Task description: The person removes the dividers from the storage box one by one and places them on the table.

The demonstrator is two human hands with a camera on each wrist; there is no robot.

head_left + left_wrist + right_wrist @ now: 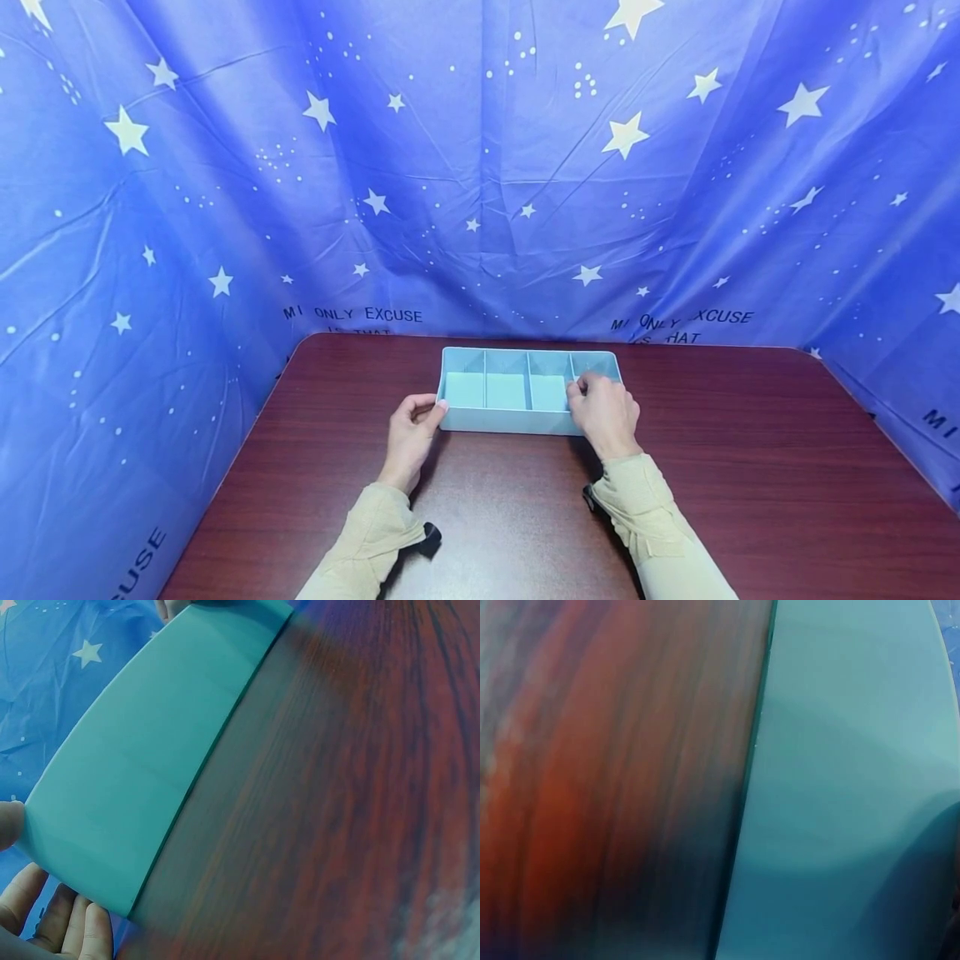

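Note:
A light blue organizer box (510, 422) with several compartments in a row stands on the dark red wood table. My left hand (411, 437) holds its left front corner, the thumb near the front edge and the fingers at the end wall. In the left wrist view those fingers (64, 919) show beside the box's long front wall (142, 757). My right hand (606, 415) reaches over the front wall at the right end, its bent fingers down in the rightmost compartment by the divider. What those fingertips hold, I cannot tell. The right wrist view shows mostly the box wall (840, 765).
The wood table (750, 450) extends to both sides of the box and in front of it. Behind the table hangs a blue curtain (480, 167) with stars, close to the far edge. Dark straps (429, 540) sit at the wrists over beige sleeves.

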